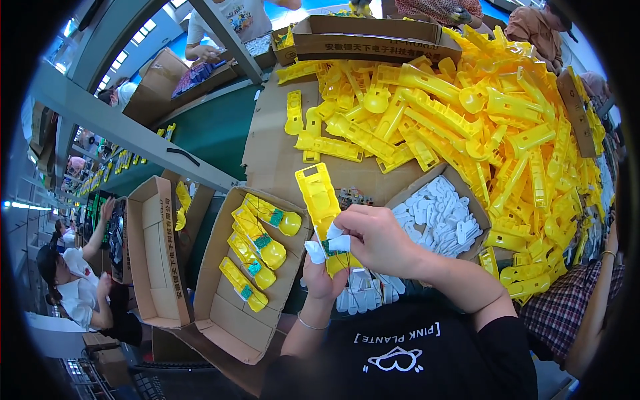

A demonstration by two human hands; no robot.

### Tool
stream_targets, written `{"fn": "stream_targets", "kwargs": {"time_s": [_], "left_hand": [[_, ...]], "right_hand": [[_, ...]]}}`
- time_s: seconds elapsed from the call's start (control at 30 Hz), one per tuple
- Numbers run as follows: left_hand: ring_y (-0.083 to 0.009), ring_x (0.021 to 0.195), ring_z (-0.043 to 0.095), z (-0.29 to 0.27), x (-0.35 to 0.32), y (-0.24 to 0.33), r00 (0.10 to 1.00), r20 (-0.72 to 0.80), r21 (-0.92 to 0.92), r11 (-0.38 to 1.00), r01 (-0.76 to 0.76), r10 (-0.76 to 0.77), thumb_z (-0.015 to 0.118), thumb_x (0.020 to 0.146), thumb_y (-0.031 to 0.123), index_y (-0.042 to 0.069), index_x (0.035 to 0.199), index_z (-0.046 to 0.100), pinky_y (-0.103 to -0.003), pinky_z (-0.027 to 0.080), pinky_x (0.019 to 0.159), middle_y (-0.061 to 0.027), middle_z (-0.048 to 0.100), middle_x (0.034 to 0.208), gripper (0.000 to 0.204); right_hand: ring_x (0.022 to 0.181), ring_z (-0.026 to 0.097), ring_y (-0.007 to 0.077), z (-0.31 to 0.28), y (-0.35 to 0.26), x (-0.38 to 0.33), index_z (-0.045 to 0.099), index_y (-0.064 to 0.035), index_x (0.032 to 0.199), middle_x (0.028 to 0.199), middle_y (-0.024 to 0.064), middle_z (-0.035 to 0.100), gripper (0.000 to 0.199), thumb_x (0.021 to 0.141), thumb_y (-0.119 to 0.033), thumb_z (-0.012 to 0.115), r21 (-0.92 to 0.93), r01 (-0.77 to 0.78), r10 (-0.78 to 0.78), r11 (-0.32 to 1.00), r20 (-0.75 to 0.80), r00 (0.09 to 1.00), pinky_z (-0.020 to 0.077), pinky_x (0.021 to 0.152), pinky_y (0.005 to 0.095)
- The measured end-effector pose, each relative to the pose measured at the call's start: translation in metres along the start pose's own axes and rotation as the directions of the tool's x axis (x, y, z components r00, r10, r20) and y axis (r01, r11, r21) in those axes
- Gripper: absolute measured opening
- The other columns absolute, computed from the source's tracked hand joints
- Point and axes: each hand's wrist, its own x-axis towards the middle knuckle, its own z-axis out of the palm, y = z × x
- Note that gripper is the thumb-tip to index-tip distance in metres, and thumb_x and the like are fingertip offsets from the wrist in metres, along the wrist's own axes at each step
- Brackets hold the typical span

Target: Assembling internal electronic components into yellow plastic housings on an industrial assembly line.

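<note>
My left hand (323, 277) is closed around the lower part of a yellow plastic housing (316, 189), which stands up and leans slightly left. White covers wrap some of my fingertips. Over the housing's lower half, my right hand (381, 239) is bent with its fingertips pinched together; what lies between them is hidden. A small green circuit board (326, 249) shows partly beneath those fingers. To the left, a cardboard box (230, 325) holds several yellow housings (268, 252) with green boards and thin dark wires.
A large heap of yellow housings (460, 113) covers the far right. White plastic pieces (440, 213) fill a carton right of my hands; more white strips (365, 291) lie below them. Another open carton (152, 253) stands farther left. A metal frame bar (140, 127) crosses the left. Other people work around.
</note>
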Motion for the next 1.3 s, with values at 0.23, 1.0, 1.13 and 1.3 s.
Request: {"fn": "stream_targets", "kwargs": {"time_s": [0.23, 1.0, 1.13, 1.3], "left_hand": [[-0.0217, 0.114, 0.047, 0.006, 0.0, 0.002, 0.992, -0.115, 0.054, 0.997, -0.051, 0.057, 0.036, 0.092, 0.04, 0.006, 0.132, 0.031, -0.036, 0.038, 0.096, -0.0093, 0.045, 0.125, 0.052], [-0.0202, 0.11, 0.05, 0.02, -0.008, -0.001, 0.982, -0.13, 0.407, 0.911, -0.071, 0.135, 0.042, 0.093, 0.029, 0.001, 0.131, 0.032, -0.032, 0.039, 0.093, -0.0118, 0.048, 0.122, 0.049], [-0.0201, 0.107, 0.051, 0.03, -0.006, -0.007, 0.967, -0.07, 0.543, 0.822, -0.17, 0.246, 0.05, 0.09, 0.022, -0.001, 0.13, 0.032, -0.031, 0.04, 0.093, -0.012, 0.05, 0.119, 0.05], [-0.0199, 0.101, 0.054, 0.031, -0.002, 0.001, 0.971, -0.012, 0.48, 0.853, -0.204, 0.239, 0.055, 0.086, 0.012, -0.003, 0.127, 0.035, -0.031, 0.043, 0.089, -0.0136, 0.052, 0.116, 0.049]], "right_hand": [[0.072, 0.054, 0.0249, -0.001, -0.01, -0.011, 0.056, 0.0018, 0.08, 0.081, 0.0109, 0.049, 0.016, 0.064, 0.0, 0.059, -0.374, 0.267, -0.259, 0.888, 0.072, 0.963, 0.0476, 0.059, 0.0304], [0.071, 0.054, 0.0253, -0.002, 0.001, -0.025, 0.056, 0.0031, 0.079, 0.083, 0.0127, 0.05, 0.023, 0.058, -0.004, 0.064, -0.477, 0.388, -0.41, 0.789, 0.062, 0.91, 0.0479, 0.057, 0.0292], [0.07, 0.054, 0.0257, -0.004, -0.003, -0.029, 0.055, 0.0025, 0.079, 0.084, 0.0132, 0.051, 0.024, 0.058, -0.002, 0.065, -0.455, 0.368, -0.402, 0.811, 0.023, 0.915, 0.048, 0.058, 0.0301], [0.073, 0.055, 0.0242, -0.02, -0.007, -0.029, 0.058, 0.0026, 0.086, 0.087, 0.0114, 0.053, 0.026, 0.063, -0.004, 0.07, -0.274, 0.294, -0.324, 0.916, -0.069, 0.944, 0.0485, 0.062, 0.0292]]}}
